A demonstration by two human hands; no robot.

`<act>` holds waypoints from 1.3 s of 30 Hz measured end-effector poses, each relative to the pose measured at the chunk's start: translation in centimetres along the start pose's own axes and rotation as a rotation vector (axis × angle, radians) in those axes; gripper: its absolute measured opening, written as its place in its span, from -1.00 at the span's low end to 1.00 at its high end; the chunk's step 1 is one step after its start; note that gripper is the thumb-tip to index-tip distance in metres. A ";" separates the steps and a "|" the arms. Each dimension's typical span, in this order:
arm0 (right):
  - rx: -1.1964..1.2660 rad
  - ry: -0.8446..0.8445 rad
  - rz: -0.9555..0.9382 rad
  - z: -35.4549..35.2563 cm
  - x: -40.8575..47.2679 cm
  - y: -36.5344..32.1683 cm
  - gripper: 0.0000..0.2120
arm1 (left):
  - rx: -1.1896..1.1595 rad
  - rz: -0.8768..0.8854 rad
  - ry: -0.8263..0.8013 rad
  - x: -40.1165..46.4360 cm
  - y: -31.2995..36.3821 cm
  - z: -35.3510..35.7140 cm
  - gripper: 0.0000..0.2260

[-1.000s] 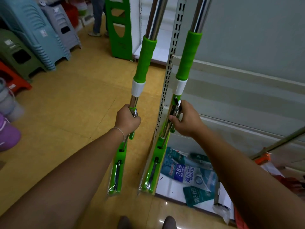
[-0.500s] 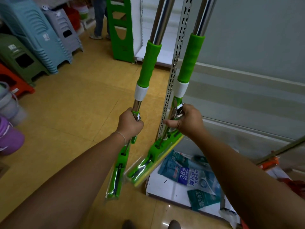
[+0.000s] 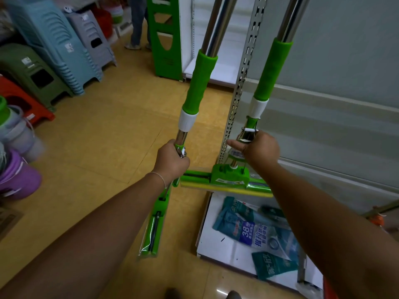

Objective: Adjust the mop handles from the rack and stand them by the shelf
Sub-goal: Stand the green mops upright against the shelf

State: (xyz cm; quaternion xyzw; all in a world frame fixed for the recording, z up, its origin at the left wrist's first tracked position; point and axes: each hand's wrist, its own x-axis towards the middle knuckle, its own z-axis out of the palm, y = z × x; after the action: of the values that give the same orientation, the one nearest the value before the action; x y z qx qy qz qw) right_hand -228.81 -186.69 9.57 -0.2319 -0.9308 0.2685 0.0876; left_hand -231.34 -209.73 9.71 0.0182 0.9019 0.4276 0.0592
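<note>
Your left hand (image 3: 172, 161) wraps its mop (image 3: 195, 89) left of the slotted upright (image 3: 239, 83); your right hand (image 3: 258, 148) curls (thumb out) round the mop (image 3: 226, 180) against that upright, likely to steady both.

There is one view only, from a wide-angle camera worn on the person's head, looking forward and steeply down. It sits close above both outstretched forearms, which run in from the bottom corners toward the middle. The floor (image 3: 103, 130) fills the left half, the shelf (image 3: 336, 117) the right, and shoe tips show at the bottom edge. Straight lines bend near the borders.
</note>
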 end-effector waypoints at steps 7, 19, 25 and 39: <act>-0.105 0.018 0.059 0.9 2.8 -1.3 -0.30 | -0.014 0.000 -0.015 0.0 -0.2 0.7 -0.84; -0.118 0.050 0.103 1.6 4.6 -1.1 -0.26 | -0.018 0.022 -0.019 0.0 0.0 1.3 -0.84; -0.046 0.010 0.085 1.7 4.5 -0.6 -0.29 | -0.015 0.017 -0.033 -0.8 0.3 1.7 -0.85; 0.131 0.134 0.065 2.4 -4.5 -0.4 -0.34 | -0.031 0.028 -0.178 -2.1 0.7 1.3 -0.81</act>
State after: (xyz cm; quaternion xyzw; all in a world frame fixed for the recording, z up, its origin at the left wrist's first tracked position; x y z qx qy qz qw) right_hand -225.70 -190.23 7.63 -0.2729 -0.8953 0.3155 0.1560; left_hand -229.10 -208.41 9.63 0.0679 0.8859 0.4390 0.1333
